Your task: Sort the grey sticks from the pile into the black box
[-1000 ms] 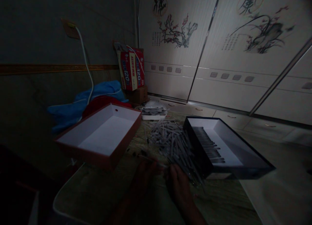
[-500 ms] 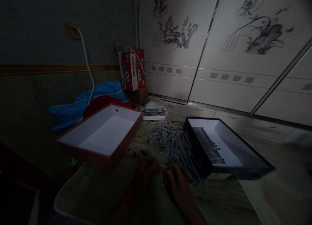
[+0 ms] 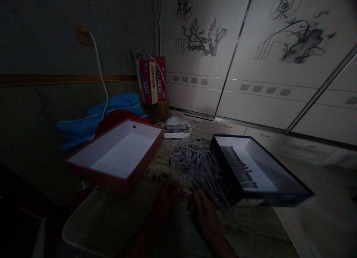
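Note:
Close together over the near part of the table, my left hand (image 3: pixel 166 198) and my right hand (image 3: pixel 203 209) are closed around a thin pale pen-like stick (image 3: pixel 186 191). The left hand has its fingers round one part, and the right pinches the end toward it. Dim light hides the finger details. Just beyond my hands lies a loose pile of similar pale sticks (image 3: pixel 195 159). To the right, a dark-rimmed box (image 3: pixel 266 168) with a white inside holds a row of dark-ended sticks (image 3: pixel 237 166). Small dark bits (image 3: pixel 154 177) lie near my left hand.
An open reddish-brown box (image 3: pixel 117 150) stands on the left of the table (image 3: pixel 111 220). Behind the pile is a white tray (image 3: pixel 176 134) with more sticks. Blue cloth (image 3: pixel 119 101), red cartons (image 3: pixel 152 79) and a white cable (image 3: pixel 100 75) are further back.
Both hands have shifted very slightly, the right one a little to the right. The stick stays between them, and the boxes and pile look the same.

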{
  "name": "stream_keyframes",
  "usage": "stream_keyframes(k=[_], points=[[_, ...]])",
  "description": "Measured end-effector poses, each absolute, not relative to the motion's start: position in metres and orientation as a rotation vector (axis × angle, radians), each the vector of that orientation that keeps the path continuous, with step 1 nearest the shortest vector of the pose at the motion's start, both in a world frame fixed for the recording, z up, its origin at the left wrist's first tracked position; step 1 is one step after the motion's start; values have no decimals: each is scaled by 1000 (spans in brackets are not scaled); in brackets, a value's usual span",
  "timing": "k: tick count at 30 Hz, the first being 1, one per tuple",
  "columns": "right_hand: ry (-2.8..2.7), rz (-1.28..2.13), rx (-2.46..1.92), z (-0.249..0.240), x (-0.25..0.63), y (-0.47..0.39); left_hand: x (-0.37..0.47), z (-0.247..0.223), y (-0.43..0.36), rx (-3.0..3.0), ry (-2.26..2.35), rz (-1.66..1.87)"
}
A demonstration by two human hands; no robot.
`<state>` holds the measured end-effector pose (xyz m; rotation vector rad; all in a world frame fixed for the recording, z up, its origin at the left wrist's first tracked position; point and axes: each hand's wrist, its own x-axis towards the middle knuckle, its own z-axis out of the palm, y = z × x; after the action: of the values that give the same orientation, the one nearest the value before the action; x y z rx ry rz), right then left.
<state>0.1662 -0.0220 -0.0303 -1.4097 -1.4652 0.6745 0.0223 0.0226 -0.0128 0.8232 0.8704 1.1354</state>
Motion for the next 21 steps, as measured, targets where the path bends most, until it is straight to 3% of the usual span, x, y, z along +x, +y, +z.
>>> stream_keyframes(k=[21], points=[[-1443,685,-1408,-30,166,-24,22,-10,21,847,916,1154]])
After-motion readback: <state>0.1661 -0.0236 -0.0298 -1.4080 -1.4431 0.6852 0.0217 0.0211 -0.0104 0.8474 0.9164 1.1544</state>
